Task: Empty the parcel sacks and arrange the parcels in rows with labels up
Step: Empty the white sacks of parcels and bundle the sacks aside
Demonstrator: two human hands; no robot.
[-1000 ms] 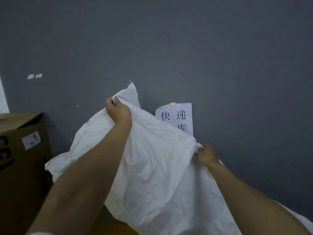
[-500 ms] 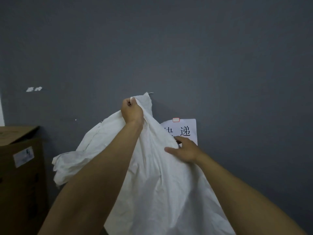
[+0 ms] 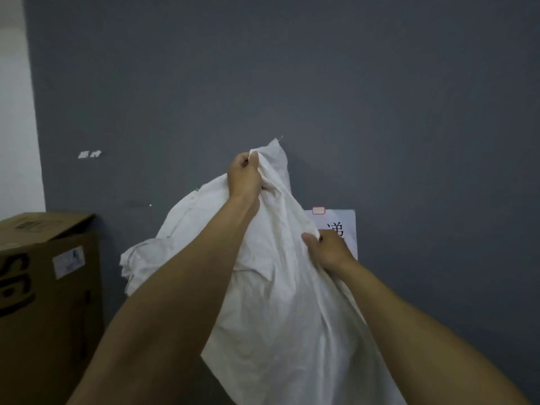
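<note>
White cloth sack [image 3: 277, 311], head view: it hangs raised before the grey wall [image 3: 380, 97], slack and creased. My left hand [image 3: 244, 176] grips its top corner in a fist; my right hand [image 3: 330, 251] pinches a fold lower down. No parcels visible; contents unconfirmed. Recommended: keep both grips firm, shake hard with the mouth downward, clear of the box [image 3: 49, 287].

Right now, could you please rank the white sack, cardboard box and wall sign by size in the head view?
1. white sack
2. cardboard box, cropped by the frame
3. wall sign, partly hidden behind the sack
</note>
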